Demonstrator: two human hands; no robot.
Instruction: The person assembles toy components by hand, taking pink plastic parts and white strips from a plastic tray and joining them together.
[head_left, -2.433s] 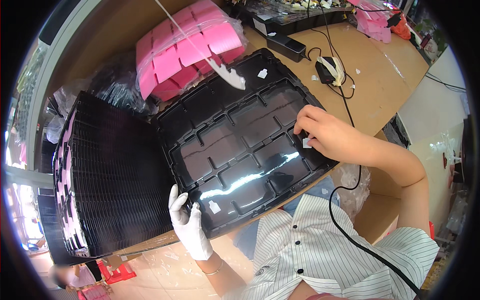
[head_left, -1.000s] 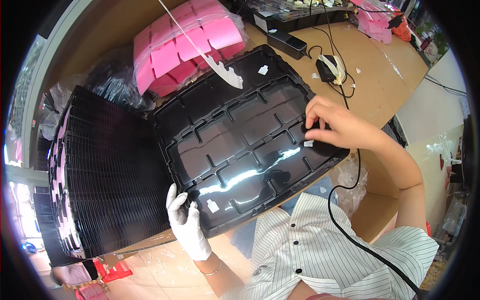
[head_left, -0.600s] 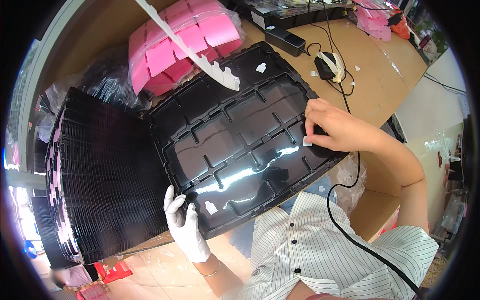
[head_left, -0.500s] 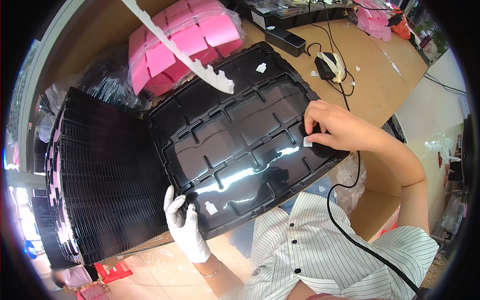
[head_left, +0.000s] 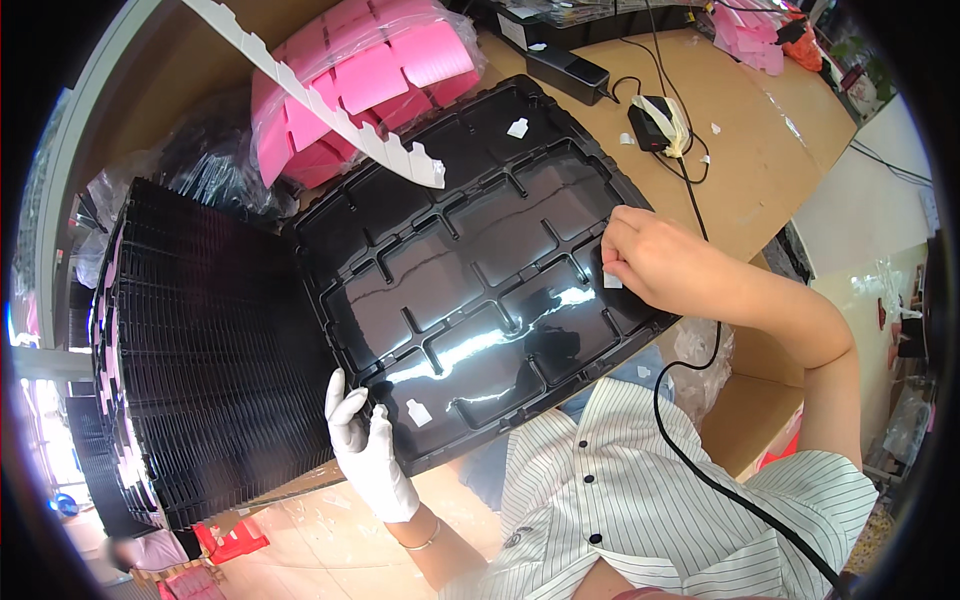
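A black plastic tray (head_left: 470,250) with raised cross-shaped ribs lies tilted before me. My left hand (head_left: 372,450), in a white glove, is at its near left corner, thumb on the inner side and fingers along the outer edge. At the right rim my bare right hand (head_left: 655,260) has its fingertips pinched together, touching a small white cut-out piece (head_left: 612,282) mostly covered by them. Similar bottle-shaped white pieces lie flat on the tray, one (head_left: 418,412) near my left hand and another (head_left: 517,128) at the far end.
A tall stack of black trays (head_left: 220,350) stands at left. Behind are wrapped pink foam sheets (head_left: 370,80) and a white notched strip (head_left: 330,115) overhanging the tray. A black power adapter (head_left: 568,75) and cables (head_left: 690,190) lie on the brown table (head_left: 750,130).
My right hand has shifted slightly left, its fingers closing more over the white piece. The tray has moved a little up and left. The notched strip appears farther left.
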